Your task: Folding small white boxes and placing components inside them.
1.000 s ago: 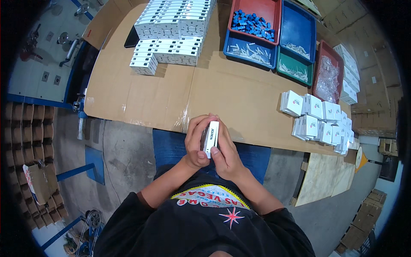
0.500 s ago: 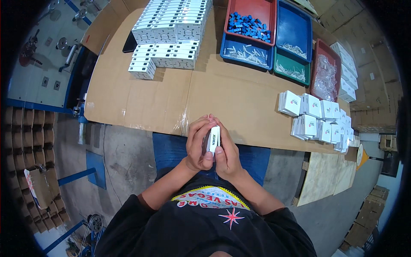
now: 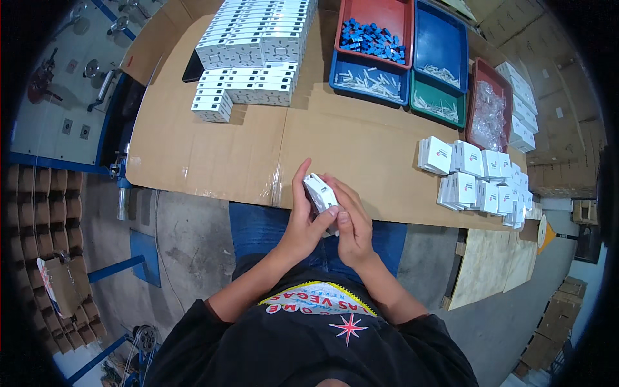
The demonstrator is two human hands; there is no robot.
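One small white box (image 3: 320,193) between two hands

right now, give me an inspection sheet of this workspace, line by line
surface: table covered with brown cardboard sheets, taped at the seams.
job's things: one small white box held over the near table edge.
clutter: stacked rows of white boxes at far left; a loose group of white boxes at right; red tray of blue parts, blue tray, green tray, and a red tray of clear bags.
grippers: left hand and right hand both grip the box.
cables: nothing seen.
surroundings: concrete floor, cardboard cartons at left, wooden boards at right.
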